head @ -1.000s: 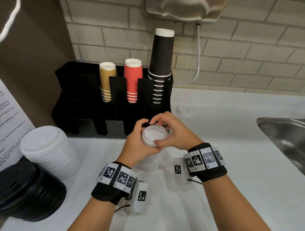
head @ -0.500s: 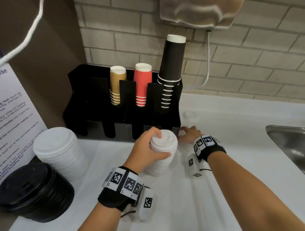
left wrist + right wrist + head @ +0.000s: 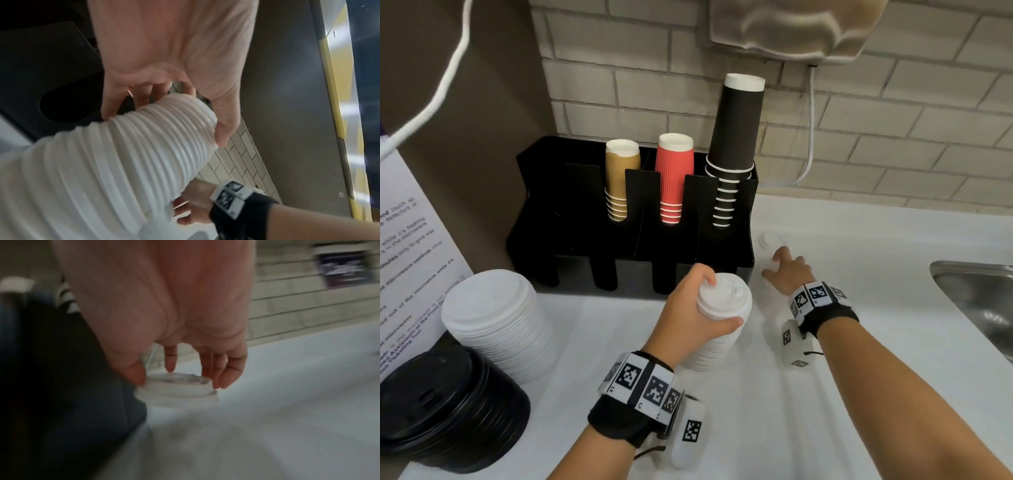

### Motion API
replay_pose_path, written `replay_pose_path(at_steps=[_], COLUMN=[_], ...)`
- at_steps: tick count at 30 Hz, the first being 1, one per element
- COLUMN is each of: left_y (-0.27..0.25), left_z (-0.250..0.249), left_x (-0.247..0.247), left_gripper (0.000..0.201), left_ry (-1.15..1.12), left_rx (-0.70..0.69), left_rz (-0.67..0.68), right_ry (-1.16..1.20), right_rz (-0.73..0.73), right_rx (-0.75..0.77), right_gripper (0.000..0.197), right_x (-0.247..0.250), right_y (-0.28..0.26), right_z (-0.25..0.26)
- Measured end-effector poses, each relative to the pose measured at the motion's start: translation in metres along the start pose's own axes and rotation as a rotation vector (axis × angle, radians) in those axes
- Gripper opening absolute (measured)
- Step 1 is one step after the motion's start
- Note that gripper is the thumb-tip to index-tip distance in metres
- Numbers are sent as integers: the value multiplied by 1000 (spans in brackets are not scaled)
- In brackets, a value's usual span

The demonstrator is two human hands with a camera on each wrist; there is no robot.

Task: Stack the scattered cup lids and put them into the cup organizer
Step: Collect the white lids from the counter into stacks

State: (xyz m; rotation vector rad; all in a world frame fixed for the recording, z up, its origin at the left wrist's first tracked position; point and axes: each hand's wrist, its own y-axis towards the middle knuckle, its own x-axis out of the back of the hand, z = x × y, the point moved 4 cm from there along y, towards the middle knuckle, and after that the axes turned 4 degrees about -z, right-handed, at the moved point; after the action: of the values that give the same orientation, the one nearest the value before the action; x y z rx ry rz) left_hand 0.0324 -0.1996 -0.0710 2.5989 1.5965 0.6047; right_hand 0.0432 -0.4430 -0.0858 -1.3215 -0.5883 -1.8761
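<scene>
White counter point(image 3: 825, 394), right hand point(image 3: 789, 270) fingers point(image 3: 223, 369) pinching lid point(image 3: 176, 389)

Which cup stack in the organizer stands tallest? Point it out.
The black cup stack, in the rightmost slot of the cup organizer. It rises well above the red cup stack and tan cup stack to its left.

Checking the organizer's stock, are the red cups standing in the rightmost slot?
No, the red cups sit in a middle slot of the organizer; the black cups are rightmost.
</scene>
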Motion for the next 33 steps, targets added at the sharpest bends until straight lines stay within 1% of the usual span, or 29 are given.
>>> replay_pose_path(at_steps=[2, 4, 6, 8, 10, 11, 14, 18, 23, 26, 28, 30, 31, 33], left_y=[1, 2, 2, 3, 3, 3, 4, 6, 7, 7, 6, 5, 5, 5], left_z=[2, 4, 6, 7, 7, 6, 5, 4, 7, 8, 8, 7, 6, 4], left_x=[-1, -3, -5, -8, -9, -10, -11, -12, -12, -10, -9, -8, -7, -6], left_gripper=[76, 91, 96, 101, 104, 106, 108, 114, 121, 121, 120, 114, 107, 87], left_ry=[-30, -50, -55, -54, -59, -63, -76, -71, -55, -52, -44, -47, -53, -62], left_rx=[16, 35, 42, 44, 38, 35, 31, 17, 9, 17, 17, 16, 14, 3], left_rz=[-34, -51, -64, -74, -85, -87, -89, -73, -66, -64, -65, -68, -66, -55], right_ry=[309, 581, 760, 821, 792, 758, 670, 564, 475, 442, 432, 435, 438, 435], right_rz=[-87, -185, -221, -203, -136, -95, -12, 44, 42, 55, 62, 72, 82, 112], right_rx=[-44, -2, 117, 292, 451, 505, 589, 614, 638, 639, 641, 646, 649, 666], right_gripper=[39, 29, 22, 22, 26, 28, 35, 40, 43, 44, 45, 45, 45, 44], right_x=[18, 32, 39, 44, 47, 48, 47, 42, 39, 39, 38, 37, 37, 36], right_y=[-8, -25, -50, -76, -94, -100, -104, -106, -109, -110, -109, -108, -109, -110], right_z=[-6, -7, 0, 15, 32, 39, 54, 65, 71, 73, 73, 74, 75, 75])
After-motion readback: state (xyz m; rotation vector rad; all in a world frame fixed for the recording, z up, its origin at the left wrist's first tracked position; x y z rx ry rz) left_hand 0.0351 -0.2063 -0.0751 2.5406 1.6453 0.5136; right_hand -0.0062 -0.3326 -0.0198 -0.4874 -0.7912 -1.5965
